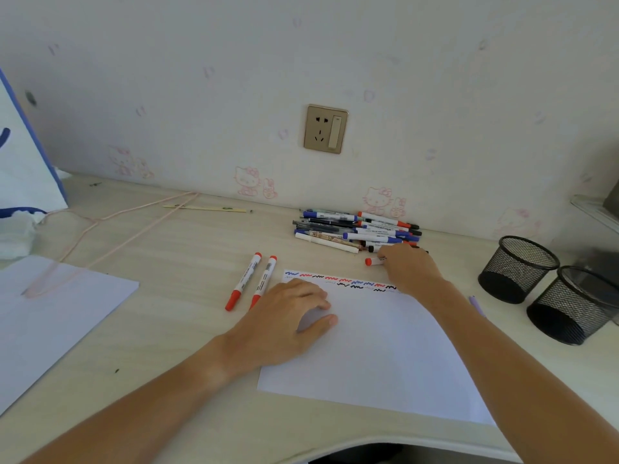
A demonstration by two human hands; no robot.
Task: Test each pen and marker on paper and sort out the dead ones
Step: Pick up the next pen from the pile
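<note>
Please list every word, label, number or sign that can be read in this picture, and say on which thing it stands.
None can be read.
Markers in the pile: printed labels, too small and blurred.
Two red markers: labels blurred.
Paper: only test squiggles, no words.
Chopstick sleeve: print too small.

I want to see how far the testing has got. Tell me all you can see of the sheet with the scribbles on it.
The test sheet is plain white paper lying flat on the desk, slightly skewed. Short squiggles in blue, red and black run in two rows along its far edge; the rest is blank. The left hand rests on its left part, and the right forearm crosses its far right corner.
</note>
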